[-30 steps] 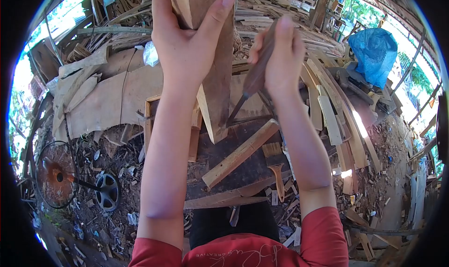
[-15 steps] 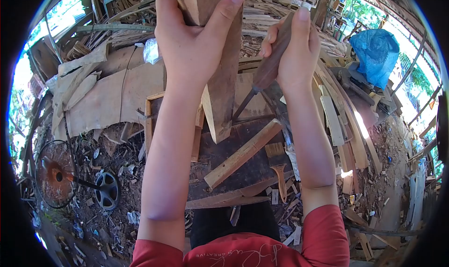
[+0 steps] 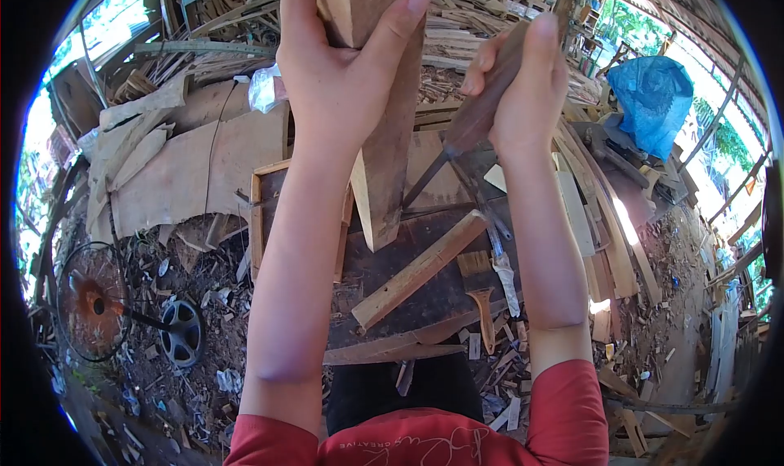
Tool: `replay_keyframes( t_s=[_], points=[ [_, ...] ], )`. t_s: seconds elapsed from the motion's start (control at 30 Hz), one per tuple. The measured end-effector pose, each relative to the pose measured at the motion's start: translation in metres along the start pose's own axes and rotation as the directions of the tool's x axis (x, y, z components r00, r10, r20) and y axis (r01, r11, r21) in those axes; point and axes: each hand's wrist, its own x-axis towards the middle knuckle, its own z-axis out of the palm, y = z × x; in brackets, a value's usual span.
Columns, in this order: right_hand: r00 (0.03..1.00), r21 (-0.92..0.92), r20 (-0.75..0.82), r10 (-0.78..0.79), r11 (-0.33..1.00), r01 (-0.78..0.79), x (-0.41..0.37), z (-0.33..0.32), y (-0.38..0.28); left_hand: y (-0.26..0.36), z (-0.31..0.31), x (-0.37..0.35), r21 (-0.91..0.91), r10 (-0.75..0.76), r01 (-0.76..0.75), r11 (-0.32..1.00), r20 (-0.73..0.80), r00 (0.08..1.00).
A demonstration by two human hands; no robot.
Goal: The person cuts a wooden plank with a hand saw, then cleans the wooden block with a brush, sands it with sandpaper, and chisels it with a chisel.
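Observation:
My left hand is wrapped round the thick upper end of a tapered wooden block, which points down toward the dark work surface. My right hand grips the broad wooden handle of a tool. A narrow dark shaft runs from that handle down and left, its tip close beside the block's lower part; whether they touch cannot be made out. Below lie a wooden strip set diagonally and a brush with a wooden handle.
A wooden frame and broad sheets lie at the left. A fan stands at lower left. Long boards and a blue plastic bag are at the right. Scrap wood covers the ground.
My right hand and the tool have shifted slightly right, with the handle tilted more. The block in my left hand has moved very little. More of a plastic-wrapped item beside the brush shows.

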Motion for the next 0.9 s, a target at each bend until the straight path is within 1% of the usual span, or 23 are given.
replay_keyframes(
  t_s=[0.07,0.1,0.17,0.2,0.23,0.27,0.3,0.33,0.4,0.5,0.53,0.6,0.67,0.73,0.77,0.8,0.87,0.9],
  points=[
    [0.997,0.028,-0.039,-0.064,0.998,0.065,0.006,0.000,-0.010,-0.002,-0.001,0.000,-0.017,0.005,-0.004,1.000,0.010,1.000],
    [0.997,0.027,-0.038,-0.062,0.998,0.063,0.003,0.001,-0.006,-0.002,-0.002,0.000,-0.031,0.010,-0.009,0.999,0.020,1.000],
    [1.000,-0.062,-0.022,0.015,0.998,-0.016,-0.007,0.003,0.008,0.000,-0.002,-0.002,-0.019,-0.005,0.005,1.000,0.015,1.000],
    [1.000,-0.060,-0.022,0.013,0.998,-0.015,-0.010,0.001,0.011,0.001,-0.002,-0.001,-0.009,-0.017,0.017,1.000,0.010,1.000],
    [0.998,-0.016,-0.049,0.038,0.999,-0.039,-0.011,-0.001,0.014,0.000,-0.002,0.000,-0.009,-0.012,0.012,1.000,0.011,1.000],
    [0.995,0.030,-0.075,0.066,0.998,-0.064,-0.011,-0.002,0.016,0.000,-0.002,0.000,0.030,0.017,-0.018,0.999,0.008,1.000],
    [0.996,0.022,-0.056,0.063,0.998,-0.062,-0.010,-0.003,0.016,-0.001,-0.002,0.000,0.067,0.043,-0.043,0.997,0.009,0.999],
    [0.996,0.022,-0.063,0.063,0.998,-0.062,-0.008,-0.003,0.013,0.000,-0.001,0.000,0.065,0.041,-0.042,0.997,0.015,0.999],
    [0.999,0.025,-0.023,-0.037,0.999,0.038,-0.001,-0.001,0.004,0.001,-0.002,-0.001,0.028,0.006,-0.006,1.000,0.009,1.000],
    [0.999,0.010,-0.008,-0.051,0.999,0.051,-0.003,0.003,0.003,-0.002,-0.007,0.001,0.046,0.009,-0.010,0.999,0.025,1.000],
    [0.999,0.008,-0.007,-0.051,0.999,0.051,-0.008,0.005,0.008,-0.002,-0.005,0.000,0.045,0.009,-0.010,0.999,0.024,1.000],
    [0.998,-0.015,-0.016,0.064,0.998,-0.064,-0.022,0.006,0.023,0.002,-0.001,-0.002,-0.005,-0.019,0.019,1.000,-0.001,1.000],
    [0.997,0.006,-0.040,0.064,0.998,-0.064,-0.017,0.002,0.020,0.002,-0.001,-0.001,0.007,0.005,-0.005,1.000,0.002,1.000],
    [1.000,-0.028,-0.018,-0.002,1.000,0.001,-0.011,-0.001,0.012,0.003,0.000,-0.002,0.019,0.017,-0.018,1.000,0.010,1.000],
    [0.999,-0.022,-0.021,-0.028,0.999,0.027,-0.005,-0.001,0.006,0.004,-0.001,-0.002,0.015,-0.015,0.014,1.000,0.011,1.000],
    [0.999,-0.024,-0.022,-0.026,0.999,0.026,-0.005,0.001,0.004,0.005,-0.002,-0.002,0.011,-0.047,0.047,0.999,0.010,0.999],
    [0.999,-0.039,-0.004,-0.042,0.998,0.041,-0.007,0.006,0.001,0.001,-0.004,-0.001,0.011,-0.031,0.031,0.999,0.010,0.999],
    [0.999,-0.059,-0.035,0.011,0.998,-0.013,-0.013,0.008,0.009,0.000,-0.004,-0.001,0.013,-0.012,0.012,1.000,0.012,1.000]
  ],
)
